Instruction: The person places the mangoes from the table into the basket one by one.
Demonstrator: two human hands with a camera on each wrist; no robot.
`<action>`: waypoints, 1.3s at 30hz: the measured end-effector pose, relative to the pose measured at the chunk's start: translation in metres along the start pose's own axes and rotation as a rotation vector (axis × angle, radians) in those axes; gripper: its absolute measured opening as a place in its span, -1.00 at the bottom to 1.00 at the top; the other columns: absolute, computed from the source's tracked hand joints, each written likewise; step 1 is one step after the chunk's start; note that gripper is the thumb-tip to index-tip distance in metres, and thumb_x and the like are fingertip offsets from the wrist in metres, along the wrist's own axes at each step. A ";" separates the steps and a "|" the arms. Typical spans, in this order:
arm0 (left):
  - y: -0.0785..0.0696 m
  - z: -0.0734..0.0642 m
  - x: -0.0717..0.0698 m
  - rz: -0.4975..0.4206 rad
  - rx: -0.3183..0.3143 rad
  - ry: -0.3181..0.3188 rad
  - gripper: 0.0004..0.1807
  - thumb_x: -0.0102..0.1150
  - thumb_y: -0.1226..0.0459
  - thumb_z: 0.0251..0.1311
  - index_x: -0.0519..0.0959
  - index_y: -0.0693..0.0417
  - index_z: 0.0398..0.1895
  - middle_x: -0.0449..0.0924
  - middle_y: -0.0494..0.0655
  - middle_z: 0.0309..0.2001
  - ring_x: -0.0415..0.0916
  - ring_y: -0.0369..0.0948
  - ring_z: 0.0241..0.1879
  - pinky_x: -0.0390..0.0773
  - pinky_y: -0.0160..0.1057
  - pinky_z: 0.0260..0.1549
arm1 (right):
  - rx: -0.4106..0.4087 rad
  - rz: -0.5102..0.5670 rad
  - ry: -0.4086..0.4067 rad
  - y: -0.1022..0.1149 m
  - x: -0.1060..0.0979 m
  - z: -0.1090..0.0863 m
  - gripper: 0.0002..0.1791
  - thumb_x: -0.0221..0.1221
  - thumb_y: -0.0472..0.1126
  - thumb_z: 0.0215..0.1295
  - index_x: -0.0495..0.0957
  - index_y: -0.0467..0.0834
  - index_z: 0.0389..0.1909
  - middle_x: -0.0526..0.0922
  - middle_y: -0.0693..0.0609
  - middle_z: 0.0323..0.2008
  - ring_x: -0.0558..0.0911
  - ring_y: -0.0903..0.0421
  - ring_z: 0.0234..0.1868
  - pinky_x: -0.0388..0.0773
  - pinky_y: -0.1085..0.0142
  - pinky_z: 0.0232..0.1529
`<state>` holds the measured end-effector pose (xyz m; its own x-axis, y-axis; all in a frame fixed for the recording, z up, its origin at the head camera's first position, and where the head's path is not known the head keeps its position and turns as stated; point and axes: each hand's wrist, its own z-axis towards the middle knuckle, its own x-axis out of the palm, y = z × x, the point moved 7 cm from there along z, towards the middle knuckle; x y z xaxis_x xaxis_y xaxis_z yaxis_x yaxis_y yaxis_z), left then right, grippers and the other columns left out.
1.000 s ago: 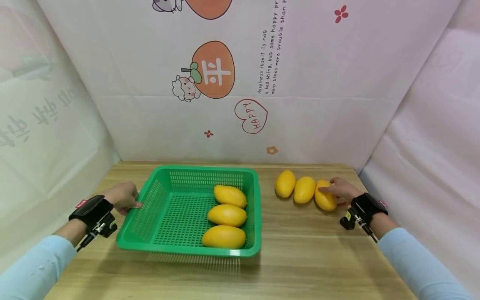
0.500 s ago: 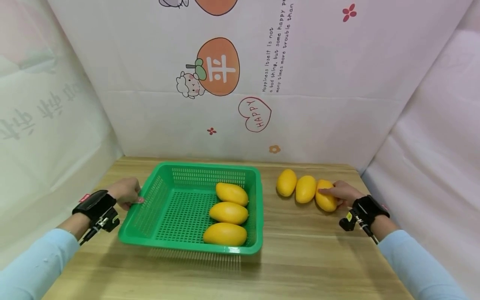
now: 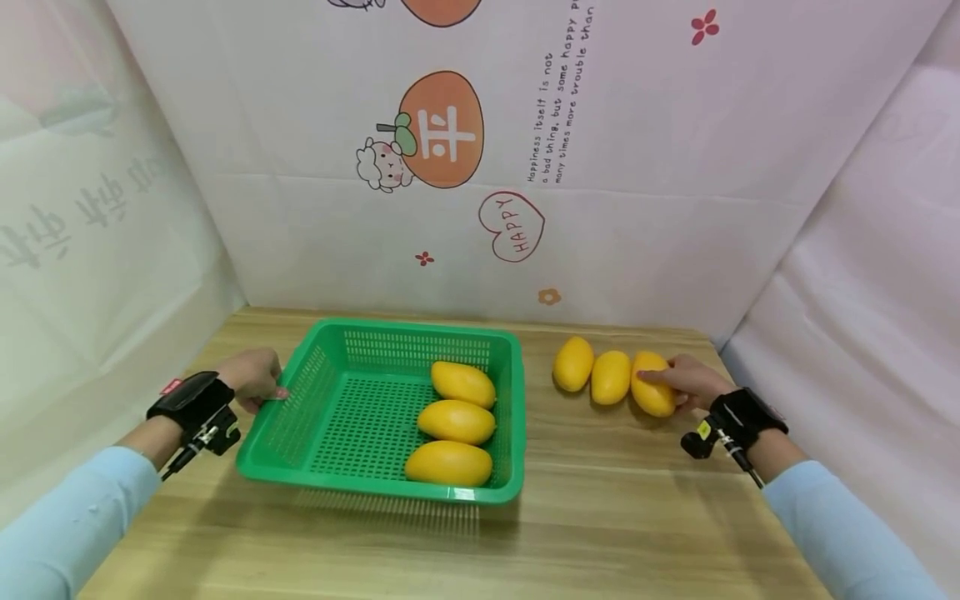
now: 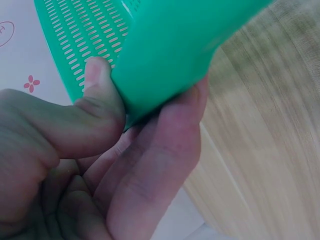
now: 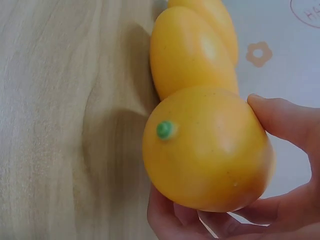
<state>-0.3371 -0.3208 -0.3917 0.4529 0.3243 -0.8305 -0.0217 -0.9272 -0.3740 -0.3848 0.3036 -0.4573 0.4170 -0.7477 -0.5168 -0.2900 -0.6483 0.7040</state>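
Observation:
My left hand (image 3: 253, 379) grips the left rim of a green plastic basket (image 3: 512, 400). In the left wrist view the thumb (image 4: 97, 92) lies on the inner side of the rim and the fingers curl beneath it. Inside the basket, three yellow mangoes lie in a column at the right: a back one (image 3: 462, 384), a middle one (image 3: 456, 422) and a front one (image 3: 448, 463). At the right, my right hand (image 3: 693, 382) holds another mango (image 5: 205, 150) with thumb and fingers round it; its green stem end faces the wrist camera.
Two more mangoes, one in the middle (image 3: 611, 377) and one farther left (image 3: 573, 364), lie on the wooden table (image 3: 600, 517) beside the held one. A printed white cloth (image 3: 637, 250) hangs behind the table, with white cloth at both sides.
My right hand has closed more firmly round the rightmost mango and raised it slightly. The left hand keeps its grip on the basket rim. The head view has shifted a little.

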 end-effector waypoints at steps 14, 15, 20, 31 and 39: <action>0.003 0.003 -0.001 -0.012 -0.011 0.001 -0.60 0.24 0.37 0.31 0.51 0.68 -0.05 0.56 0.16 -0.42 0.58 -0.16 -0.49 0.69 -0.27 -0.52 | -0.081 -0.003 -0.021 0.030 0.008 -0.012 -0.04 0.12 0.16 0.44 -0.04 -0.46 0.47 0.37 -0.38 0.21 0.50 -0.19 0.18 0.67 -0.08 0.02; 0.003 0.003 -0.002 -0.016 -0.014 0.001 -0.60 0.24 0.37 0.31 0.51 0.68 -0.05 0.56 0.16 -0.42 0.58 -0.16 -0.49 0.70 -0.27 -0.52 | -0.089 -0.005 -0.017 0.032 0.009 -0.013 -0.03 0.12 0.16 0.44 -0.06 -0.46 0.48 0.35 -0.40 0.24 0.48 -0.21 0.21 0.67 -0.09 0.02; 0.003 0.002 -0.002 -0.034 -0.025 -0.006 -0.57 0.25 0.37 0.30 0.48 0.72 -0.03 0.58 0.20 -0.38 0.61 -0.16 -0.47 0.71 -0.27 -0.51 | -0.118 -0.006 -0.007 0.043 0.014 -0.015 -0.01 0.12 0.15 0.44 -0.10 -0.46 0.51 0.27 -0.44 0.32 0.45 -0.23 0.25 0.66 -0.12 0.04; 0.001 -0.003 0.001 -0.023 -0.007 -0.008 -0.62 0.24 0.38 0.31 0.51 0.68 -0.06 0.55 0.16 -0.41 0.56 -0.16 -0.48 0.70 -0.26 -0.51 | -0.153 -0.020 0.005 0.068 0.031 -0.022 0.02 0.15 0.14 0.42 -0.13 -0.43 0.53 0.15 -0.49 0.39 0.42 -0.28 0.28 0.66 -0.12 0.02; -0.001 -0.004 0.000 -0.022 0.002 -0.010 -0.66 0.23 0.37 0.31 0.55 0.63 -0.11 0.54 0.13 -0.44 0.55 -0.18 -0.49 0.70 -0.26 -0.52 | -0.197 -0.014 0.037 0.089 0.045 -0.025 -0.01 0.17 0.12 0.42 -0.11 -0.37 0.55 0.18 -0.47 0.40 0.47 -0.20 0.22 0.68 -0.06 -0.03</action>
<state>-0.3339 -0.3207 -0.3897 0.4441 0.3461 -0.8264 -0.0135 -0.9197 -0.3924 -0.3707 0.2157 -0.4053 0.4521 -0.7306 -0.5117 -0.1114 -0.6155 0.7803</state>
